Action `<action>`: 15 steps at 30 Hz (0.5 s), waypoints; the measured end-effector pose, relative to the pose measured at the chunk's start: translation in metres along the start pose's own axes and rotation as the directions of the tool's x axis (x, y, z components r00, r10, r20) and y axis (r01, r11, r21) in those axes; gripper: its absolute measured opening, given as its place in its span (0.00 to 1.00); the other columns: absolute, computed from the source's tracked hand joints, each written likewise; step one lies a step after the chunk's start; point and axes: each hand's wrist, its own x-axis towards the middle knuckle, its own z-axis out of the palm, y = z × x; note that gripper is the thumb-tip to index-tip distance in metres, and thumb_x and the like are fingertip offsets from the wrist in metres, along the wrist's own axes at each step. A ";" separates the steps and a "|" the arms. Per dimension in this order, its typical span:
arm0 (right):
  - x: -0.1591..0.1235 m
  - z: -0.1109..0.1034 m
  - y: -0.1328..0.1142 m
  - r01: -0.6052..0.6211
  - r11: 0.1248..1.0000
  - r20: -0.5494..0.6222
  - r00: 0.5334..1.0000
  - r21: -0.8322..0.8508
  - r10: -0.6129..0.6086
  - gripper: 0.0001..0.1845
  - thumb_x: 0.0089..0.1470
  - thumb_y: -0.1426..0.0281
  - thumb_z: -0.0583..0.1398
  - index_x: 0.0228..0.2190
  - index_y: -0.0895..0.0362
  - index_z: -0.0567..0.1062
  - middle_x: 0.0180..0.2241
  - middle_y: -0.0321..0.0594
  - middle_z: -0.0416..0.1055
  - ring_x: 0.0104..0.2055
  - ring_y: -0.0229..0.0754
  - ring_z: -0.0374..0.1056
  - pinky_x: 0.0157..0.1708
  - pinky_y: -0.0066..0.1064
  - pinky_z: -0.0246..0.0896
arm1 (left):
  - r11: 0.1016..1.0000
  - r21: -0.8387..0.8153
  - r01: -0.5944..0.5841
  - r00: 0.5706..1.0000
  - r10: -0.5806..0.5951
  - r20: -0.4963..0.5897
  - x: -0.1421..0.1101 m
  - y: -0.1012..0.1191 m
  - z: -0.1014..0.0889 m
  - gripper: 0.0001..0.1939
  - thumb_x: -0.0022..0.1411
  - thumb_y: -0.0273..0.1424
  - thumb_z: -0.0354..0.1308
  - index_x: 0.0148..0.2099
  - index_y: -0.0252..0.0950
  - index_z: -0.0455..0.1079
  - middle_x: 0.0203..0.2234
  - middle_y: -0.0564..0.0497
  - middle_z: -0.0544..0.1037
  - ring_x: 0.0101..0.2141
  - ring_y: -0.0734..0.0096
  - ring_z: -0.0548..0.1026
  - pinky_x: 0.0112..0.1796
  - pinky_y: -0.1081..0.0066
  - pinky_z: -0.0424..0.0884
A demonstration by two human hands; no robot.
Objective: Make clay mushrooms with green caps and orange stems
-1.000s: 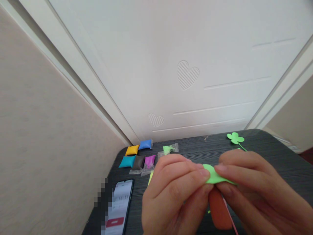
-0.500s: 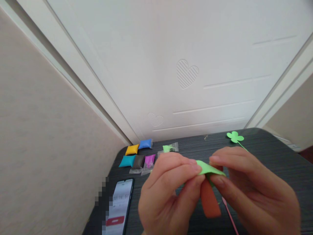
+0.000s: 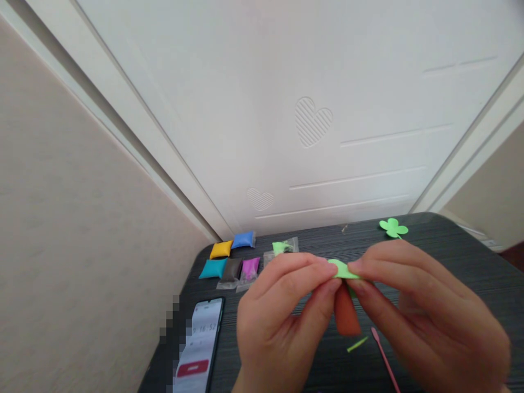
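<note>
Above the table, both my hands pinch a light green modeling clay piece (image 3: 344, 271) that looks thin and leaf-like. My left hand (image 3: 286, 311) grips its left end between thumb and fingers. The right end is pinched by my right hand (image 3: 426, 311). Below the green piece hangs a flat orange-brown piece (image 3: 347, 314), its upper end hidden behind the green and my fingers. On the table beneath lie a small yellow-green sliver (image 3: 357, 344) and a pink clay tool (image 3: 385, 357).
Small clay packets, among them a yellow one (image 3: 221, 249), a blue one (image 3: 244, 239) and a teal one (image 3: 213, 268), lie at the back left. An opened green packet (image 3: 281, 247) is behind my left hand. A phone (image 3: 198, 344) lies left; a green clay clover (image 3: 393, 228) lies back right.
My right fingers have shifted left and now pinch the green clay's right end. The orange-brown piece sits higher, and the yellow-green sliver on the table has come into clear view.
</note>
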 end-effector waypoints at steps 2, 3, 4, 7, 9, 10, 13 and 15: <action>-0.001 0.001 0.000 -0.025 1.000 -0.036 0.999 0.010 0.025 0.16 0.43 0.78 0.60 0.37 0.54 0.71 0.32 0.37 0.70 0.34 0.38 0.67 0.32 0.28 0.66 | 1.000 0.017 -0.023 0.999 0.023 -0.024 -0.001 0.000 0.001 0.12 0.48 0.18 0.59 0.35 0.37 0.71 0.30 0.54 0.75 0.32 0.76 0.73 0.32 0.76 0.72; -0.002 0.002 -0.001 -0.038 0.999 -0.059 0.998 0.014 0.039 0.16 0.43 0.78 0.61 0.38 0.54 0.71 0.32 0.37 0.70 0.34 0.39 0.67 0.32 0.29 0.66 | 0.999 0.025 -0.030 0.999 0.031 -0.042 -0.002 0.000 0.001 0.12 0.48 0.18 0.59 0.36 0.37 0.71 0.30 0.54 0.75 0.32 0.76 0.73 0.32 0.76 0.72; -0.003 0.003 -0.002 -0.046 0.999 -0.077 0.996 0.017 0.047 0.16 0.43 0.77 0.61 0.38 0.54 0.70 0.32 0.37 0.70 0.34 0.39 0.67 0.32 0.29 0.66 | 0.999 0.032 -0.034 0.998 0.036 -0.058 -0.003 0.000 0.002 0.13 0.48 0.18 0.59 0.36 0.37 0.71 0.30 0.54 0.75 0.32 0.76 0.73 0.31 0.76 0.72; -0.003 0.004 -0.004 -0.042 0.999 -0.090 0.995 0.018 0.044 0.14 0.43 0.77 0.61 0.36 0.54 0.71 0.32 0.37 0.70 0.34 0.39 0.67 0.32 0.29 0.66 | 0.999 0.042 -0.019 0.997 0.022 -0.080 -0.004 0.000 0.003 0.13 0.47 0.18 0.59 0.36 0.37 0.70 0.31 0.53 0.74 0.32 0.76 0.73 0.31 0.76 0.72; -0.002 0.004 -0.006 -0.033 0.999 -0.093 0.995 0.011 0.034 0.13 0.43 0.77 0.61 0.34 0.54 0.71 0.31 0.37 0.70 0.34 0.39 0.67 0.31 0.29 0.66 | 0.999 0.041 -0.016 0.998 0.019 -0.066 -0.004 0.000 0.002 0.13 0.47 0.18 0.59 0.37 0.36 0.70 0.31 0.53 0.74 0.33 0.75 0.73 0.31 0.76 0.72; -0.001 0.003 -0.007 -0.028 1.000 -0.089 0.996 0.008 0.029 0.13 0.43 0.77 0.61 0.34 0.53 0.71 0.31 0.37 0.70 0.33 0.39 0.67 0.31 0.29 0.66 | 0.999 0.041 -0.023 0.998 0.026 -0.053 -0.004 0.000 0.002 0.14 0.47 0.18 0.59 0.37 0.36 0.70 0.32 0.52 0.74 0.33 0.74 0.73 0.32 0.75 0.72; 0.001 0.000 -0.006 -0.019 1.000 -0.054 0.998 -0.007 0.018 0.13 0.44 0.77 0.60 0.34 0.52 0.71 0.32 0.37 0.70 0.33 0.39 0.67 0.30 0.29 0.66 | 0.997 0.045 -0.056 0.998 0.057 -0.016 -0.003 0.000 -0.001 0.13 0.48 0.19 0.59 0.37 0.36 0.71 0.34 0.52 0.74 0.34 0.75 0.73 0.33 0.76 0.73; 0.001 -0.002 -0.004 -0.009 1.000 -0.017 1.000 -0.008 0.009 0.13 0.44 0.76 0.60 0.35 0.51 0.71 0.32 0.37 0.71 0.33 0.39 0.68 0.29 0.30 0.67 | 0.997 0.045 -0.064 0.998 0.064 -0.008 -0.002 0.000 -0.002 0.11 0.48 0.19 0.59 0.36 0.36 0.71 0.34 0.52 0.75 0.34 0.75 0.73 0.33 0.77 0.73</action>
